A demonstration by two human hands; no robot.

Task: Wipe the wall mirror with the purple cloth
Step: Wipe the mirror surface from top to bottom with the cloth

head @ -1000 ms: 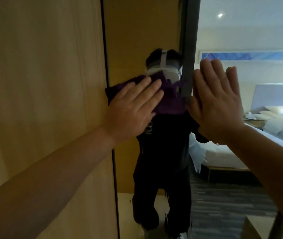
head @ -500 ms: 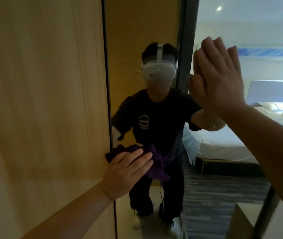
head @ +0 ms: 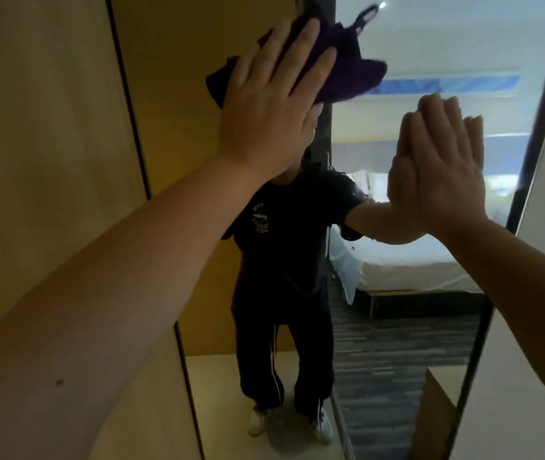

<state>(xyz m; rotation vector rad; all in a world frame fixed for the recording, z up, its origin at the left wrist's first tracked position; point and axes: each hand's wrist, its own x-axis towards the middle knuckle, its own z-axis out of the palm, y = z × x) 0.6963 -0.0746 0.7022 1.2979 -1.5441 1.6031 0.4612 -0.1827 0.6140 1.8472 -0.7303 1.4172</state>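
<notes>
— Cloth position first: where is it on the glass?

— The purple cloth point(head: 347, 68) is bunched high on the wall mirror point(head: 430, 320), close to its left edge beside the wooden panel point(head: 48, 161). The left hand point(head: 274, 104) lies flat over it, fingers point(head: 307, 64) straight and spread, pressing it to the glass, not curled round it.

— And the other hand?

— The right hand point(head: 440, 174) is open too, fingers together and straight, palm flat against the mirror lower down and further right, well apart from the cloth. It looks like a brace.

— Is that a problem?

— Probably. A bare palm on glass is likely to leave a print, so I'd judge that patch needs a pass with the cloth once the hand lifts.

— How should the wiping itself go?

— Keep the palm flat so the pressure spreads across the whole cloth. A loose corner trails off to the right with a small loop sticking up; gathering that under the hand would give a wider, more even contact. Overlapping strokes, worked from the left edge toward the dark frame point(head: 536, 127) on the right, should avoid missed strips.

— How much is left?

— I can't tell from the glass; no smears or streaks show clearly. The reflection of the bed point(head: 407, 270) and floor reads fairly clean.
</notes>
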